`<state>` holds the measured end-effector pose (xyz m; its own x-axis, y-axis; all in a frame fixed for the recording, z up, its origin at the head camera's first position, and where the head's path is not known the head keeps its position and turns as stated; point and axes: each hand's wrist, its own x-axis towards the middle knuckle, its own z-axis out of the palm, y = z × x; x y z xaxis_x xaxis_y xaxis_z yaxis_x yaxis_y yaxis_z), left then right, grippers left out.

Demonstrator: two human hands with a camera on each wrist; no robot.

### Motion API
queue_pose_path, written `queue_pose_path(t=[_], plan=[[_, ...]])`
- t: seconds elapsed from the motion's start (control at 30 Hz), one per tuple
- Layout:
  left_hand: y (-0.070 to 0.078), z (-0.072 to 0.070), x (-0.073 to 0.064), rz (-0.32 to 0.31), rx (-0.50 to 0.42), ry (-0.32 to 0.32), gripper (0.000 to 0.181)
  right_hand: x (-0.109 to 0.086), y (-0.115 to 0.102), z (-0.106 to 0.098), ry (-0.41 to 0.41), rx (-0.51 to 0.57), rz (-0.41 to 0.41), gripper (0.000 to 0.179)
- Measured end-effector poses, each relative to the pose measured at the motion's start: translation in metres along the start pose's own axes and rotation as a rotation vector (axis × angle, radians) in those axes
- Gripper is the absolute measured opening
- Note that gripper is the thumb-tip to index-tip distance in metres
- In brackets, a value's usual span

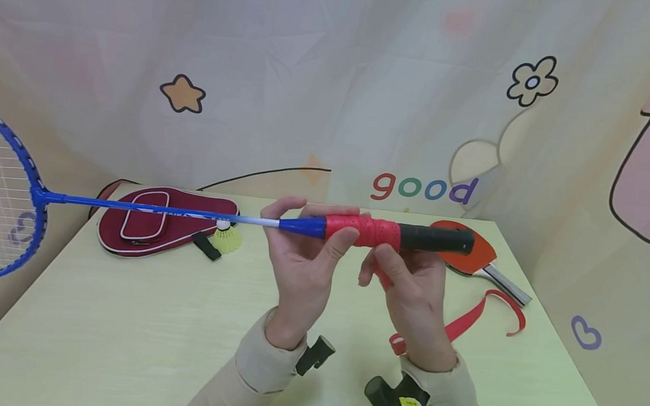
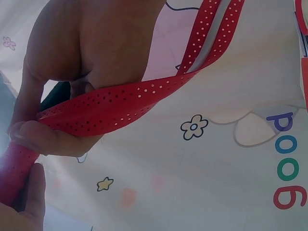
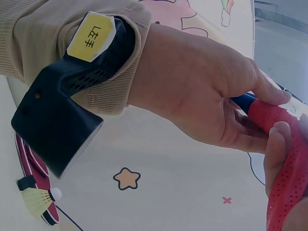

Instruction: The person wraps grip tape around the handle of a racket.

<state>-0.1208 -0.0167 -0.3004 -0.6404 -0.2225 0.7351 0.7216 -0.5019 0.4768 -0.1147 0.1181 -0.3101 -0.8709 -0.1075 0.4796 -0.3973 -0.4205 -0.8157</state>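
Held level in the head view is a blue badminton racket point(image 1: 302, 227), its head at the far left and cut off by the frame. Red perforated grip tape point(image 1: 385, 234) wraps the upper handle; the butt end is bare black. My left hand point(image 1: 303, 271) grips the racket at the wrapped part, thumb in front and fingers behind. The right hand point(image 1: 415, 296) pinches the tape against the handle's underside, at the edge of the wrapping. From its fingers a loose tape strip point(image 2: 115, 108) runs back under the palm, and its curling tail point(image 1: 468, 321) shows behind the wrist.
On the table point(image 1: 164, 335), a maroon racket case point(image 1: 189, 231) lies back left, with a yellow shuttlecock point(image 1: 227, 238) and a small black strip point(image 1: 207, 245) by it. An orange table tennis bat point(image 1: 476, 253) lies back right. A printed cloth point(image 1: 328, 107) hangs behind.
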Motion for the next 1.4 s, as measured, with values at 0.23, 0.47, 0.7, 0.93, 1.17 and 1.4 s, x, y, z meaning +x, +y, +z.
queue_pose_path(t=[0.23, 0.47, 0.7, 0.93, 1.17, 1.4], plan=[[0.0015, 0.0033, 0.0007, -0.038, -0.124, -0.071, 0.060, -0.0013, 0.0003, -0.0003, 0.054, 0.003, 0.001, 0.024], [0.0023, 0.0022, 0.0015, 0.005, -0.049, -0.066, 0.060, 0.0008, -0.0013, -0.0057, -0.043, -0.101, -0.043, 0.029], [0.0020, 0.0027, 0.0014, 0.016, -0.042, -0.050, 0.059, 0.0016, -0.0026, -0.0076, -0.068, -0.179, -0.079, 0.028], [-0.0004, 0.0010, 0.0011, 0.013, -0.009, -0.030, 0.058, 0.0016, -0.0022, -0.0065, -0.025, -0.185, -0.083, 0.031], [-0.0023, -0.0002, 0.0006, 0.017, 0.019, -0.018, 0.058, 0.0026, -0.0009, -0.0083, -0.015, -0.175, -0.093, 0.033], [-0.0024, -0.0006, 0.0000, 0.015, 0.019, 0.001, 0.057, 0.0017, -0.0017, -0.0079, -0.015, -0.192, -0.078, 0.032]])
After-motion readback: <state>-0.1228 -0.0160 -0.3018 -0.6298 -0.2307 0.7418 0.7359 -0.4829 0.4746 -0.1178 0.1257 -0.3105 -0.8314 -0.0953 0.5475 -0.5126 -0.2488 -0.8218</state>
